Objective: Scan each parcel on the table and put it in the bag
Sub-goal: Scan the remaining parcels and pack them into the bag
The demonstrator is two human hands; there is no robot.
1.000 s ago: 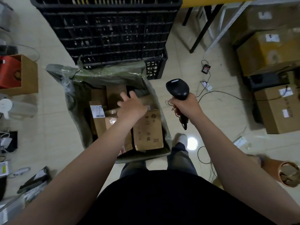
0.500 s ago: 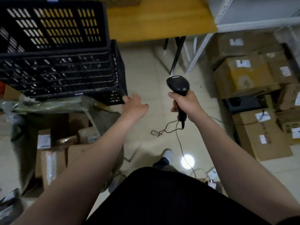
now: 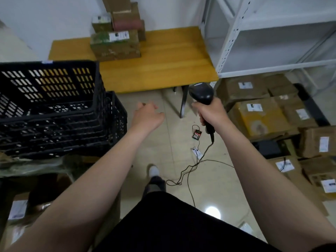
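A stack of brown parcels [image 3: 116,40] with white labels stands at the back of the yellow wooden table [image 3: 163,66]. My left hand [image 3: 148,115] is empty, fingers loosely apart, held over the floor in front of the table. A black barcode scanner [image 3: 201,96] is gripped upright in my right hand [image 3: 211,115]; its cable trails to the floor. The greenish plastic bag [image 3: 32,168] sits at lower left, with labelled parcels [image 3: 18,210] inside, partly hidden by my left arm.
Stacked black plastic crates [image 3: 54,110] stand left, between bag and table. A white metal shelf [image 3: 272,42] rises at right, with many cardboard boxes [image 3: 260,115] on the floor below it. A small keypad device [image 3: 197,134] and loose cable [image 3: 189,170] lie on the tiles.
The view has swung up and right from the bag to the table. My left hand has come out of the bag, empty. The scanner has stayed in my right hand.
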